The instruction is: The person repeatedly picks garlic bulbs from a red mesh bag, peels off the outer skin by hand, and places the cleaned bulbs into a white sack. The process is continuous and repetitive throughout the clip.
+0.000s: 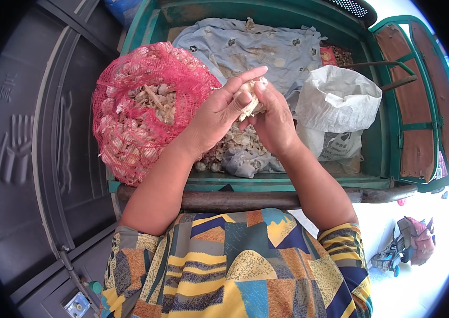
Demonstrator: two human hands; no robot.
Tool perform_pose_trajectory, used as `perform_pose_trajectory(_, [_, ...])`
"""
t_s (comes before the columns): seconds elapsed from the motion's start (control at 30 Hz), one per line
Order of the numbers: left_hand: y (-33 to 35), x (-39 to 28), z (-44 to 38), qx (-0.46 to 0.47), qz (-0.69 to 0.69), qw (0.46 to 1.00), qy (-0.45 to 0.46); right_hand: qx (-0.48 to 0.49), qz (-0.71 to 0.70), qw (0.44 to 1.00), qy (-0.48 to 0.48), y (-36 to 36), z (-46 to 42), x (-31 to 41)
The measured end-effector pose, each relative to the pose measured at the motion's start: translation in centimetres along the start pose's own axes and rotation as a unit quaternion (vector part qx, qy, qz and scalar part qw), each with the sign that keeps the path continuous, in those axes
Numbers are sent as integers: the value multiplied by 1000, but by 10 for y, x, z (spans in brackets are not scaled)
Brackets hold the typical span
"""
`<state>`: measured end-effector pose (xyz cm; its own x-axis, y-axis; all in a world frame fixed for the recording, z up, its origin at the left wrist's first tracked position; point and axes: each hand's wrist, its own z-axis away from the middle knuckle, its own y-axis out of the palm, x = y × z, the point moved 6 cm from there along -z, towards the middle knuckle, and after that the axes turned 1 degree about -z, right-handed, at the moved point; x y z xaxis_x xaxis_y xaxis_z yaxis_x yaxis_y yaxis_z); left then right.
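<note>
Between my two hands is a pale garlic bulb (253, 104) with loose, papery skin. My left hand (215, 113) holds it from the left, thumb bent over the near side. From the right, my right hand (276, 119) grips the same bulb, its thumb resting near the top. My fingers hide part of it. To the left stands a red mesh bag (194, 89) full of garlic, its mouth open on bulbs and dry stems (155, 101). Garlic skins (244, 143) lie heaped below my hands, partly covered by my wrists.
All this sits in a green metal cart bed (256, 183) with a dark bar (240, 200) along its front. A white woven sack (337, 107) stands open at right. Blue-grey cloth (264, 43) covers the back. Loose bulbs (206, 166) lie by the front edge; a dark door (14, 139) is at left.
</note>
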<state>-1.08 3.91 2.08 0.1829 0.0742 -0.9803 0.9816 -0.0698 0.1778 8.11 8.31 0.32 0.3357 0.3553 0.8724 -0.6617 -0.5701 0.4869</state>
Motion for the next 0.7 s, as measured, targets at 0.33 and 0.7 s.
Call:
perform_pose_trajectory(0.33, [5,8,-3,17,-62,997,39,-87,-46,995,35,-16,-3,-11])
perform_pose_trajectory(0.7, [-7,3,-1,-19,104,994,22,44,7,999,-26,5,0,1])
